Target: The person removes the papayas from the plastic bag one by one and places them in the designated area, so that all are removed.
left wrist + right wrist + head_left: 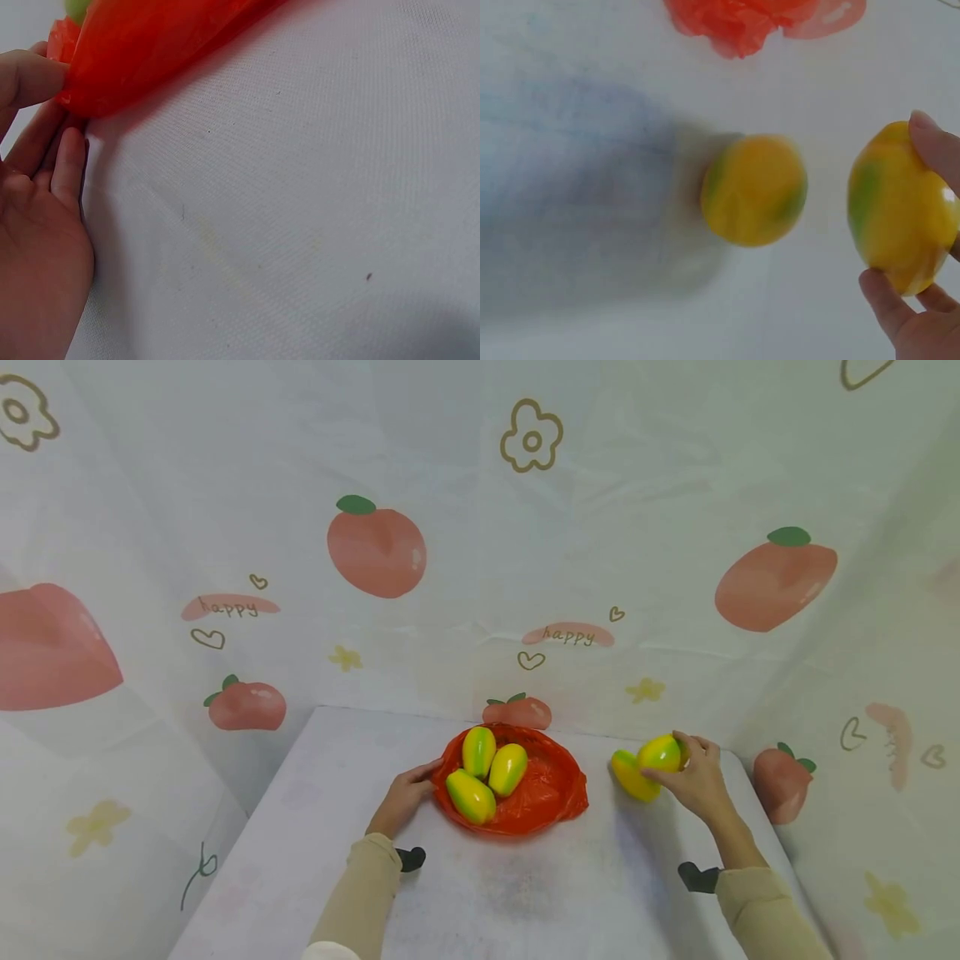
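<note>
A red plastic bag lies spread with its mouth up on the white table, holding three yellow-green mangoes. My left hand is at the bag's left edge; in the left wrist view the thumb and fingers pinch the red film. To the right, my right hand grips a mango between thumb and fingertips, raised off the table. Another mango lies on the table just left of it. In the right wrist view a gap shows between the held mango and the lying one.
The white table meets a printed cloth backdrop at the back, with cloth at both sides too. Dark straps stick out at both wrists beside the beige sleeves.
</note>
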Motion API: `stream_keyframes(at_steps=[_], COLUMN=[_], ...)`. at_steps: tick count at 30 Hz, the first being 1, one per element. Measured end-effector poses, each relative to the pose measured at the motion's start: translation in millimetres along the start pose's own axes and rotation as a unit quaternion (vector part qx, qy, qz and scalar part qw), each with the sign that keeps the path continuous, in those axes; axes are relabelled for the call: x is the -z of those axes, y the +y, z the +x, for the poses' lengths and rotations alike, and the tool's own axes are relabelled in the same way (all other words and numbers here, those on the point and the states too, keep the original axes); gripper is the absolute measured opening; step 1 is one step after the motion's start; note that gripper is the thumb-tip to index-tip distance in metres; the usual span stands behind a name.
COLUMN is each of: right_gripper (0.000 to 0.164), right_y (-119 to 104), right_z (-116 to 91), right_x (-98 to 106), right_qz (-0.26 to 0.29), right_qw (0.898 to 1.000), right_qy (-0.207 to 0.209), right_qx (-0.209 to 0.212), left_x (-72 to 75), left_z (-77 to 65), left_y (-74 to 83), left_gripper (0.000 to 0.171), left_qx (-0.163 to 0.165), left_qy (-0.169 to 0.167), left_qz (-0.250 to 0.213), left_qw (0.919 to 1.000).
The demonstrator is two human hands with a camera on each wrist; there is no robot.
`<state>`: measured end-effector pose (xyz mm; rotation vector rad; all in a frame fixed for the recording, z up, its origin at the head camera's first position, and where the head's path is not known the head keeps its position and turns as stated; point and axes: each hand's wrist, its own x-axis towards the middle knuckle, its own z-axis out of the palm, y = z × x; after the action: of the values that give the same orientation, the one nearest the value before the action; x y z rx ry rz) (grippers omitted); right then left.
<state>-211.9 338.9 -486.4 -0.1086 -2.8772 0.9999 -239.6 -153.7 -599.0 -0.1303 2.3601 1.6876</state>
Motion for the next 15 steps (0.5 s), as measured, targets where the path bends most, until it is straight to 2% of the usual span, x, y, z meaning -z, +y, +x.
stream_keyframes(at_steps=[15], right_gripper=[0.097], right_y=[36], right_z=[-21], right_x=[2], right_qz=[-0.021], right_qw=[0.998], right_qy=[-0.017], right_qx=[-0.048], left_x=[0.8], left_z=[7.2], left_y=[-6.7], left_gripper=[0.054], left_qx=[0.011], left_qy=[-0.006], left_qz=[-0.003], left_qw=[0.9999])
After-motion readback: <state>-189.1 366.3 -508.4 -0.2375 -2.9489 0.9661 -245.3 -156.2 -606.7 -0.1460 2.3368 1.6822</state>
